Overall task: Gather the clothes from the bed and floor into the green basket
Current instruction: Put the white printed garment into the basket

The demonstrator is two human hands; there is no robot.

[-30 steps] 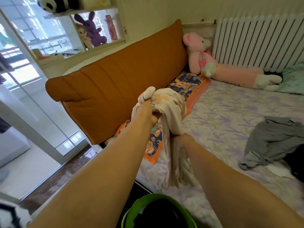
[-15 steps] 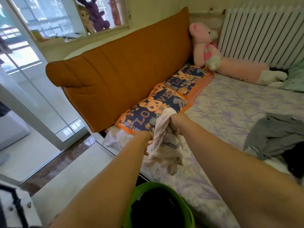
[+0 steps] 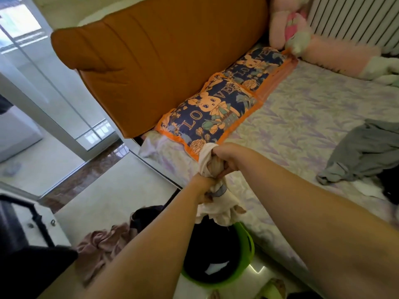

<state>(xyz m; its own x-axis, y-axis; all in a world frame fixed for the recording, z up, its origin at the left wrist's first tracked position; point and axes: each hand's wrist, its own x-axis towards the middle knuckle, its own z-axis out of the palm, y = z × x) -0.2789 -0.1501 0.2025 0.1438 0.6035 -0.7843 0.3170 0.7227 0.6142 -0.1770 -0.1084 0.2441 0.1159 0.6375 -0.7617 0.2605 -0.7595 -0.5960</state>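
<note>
Both hands grip one bunched cream garment [image 3: 218, 207] just above the green basket [image 3: 246, 251]. My left hand [image 3: 201, 187] clutches its lower part and my right hand [image 3: 224, 157] holds the top end. The garment's tail hangs onto the basket's rim. Dark clothes fill the basket. A grey garment [image 3: 364, 152] lies on the bed at the right, with white and black cloth [image 3: 388, 190] beside it. A pinkish garment [image 3: 103, 244] and a dark one [image 3: 149, 214] lie on the floor left of the basket.
The bed [image 3: 302, 117] has a lilac floral sheet, an orange padded headboard [image 3: 164, 61] and two navy "LOVE" pillows [image 3: 207, 113]. A pink plush toy [image 3: 289, 24] lies by the white radiator [image 3: 354, 18]. Glass sliding doors [image 3: 43, 83] stand at the left.
My hands have brought the cream garment down from over the pillows to just above the basket. My view has tilted down, showing the clothes on the floor.
</note>
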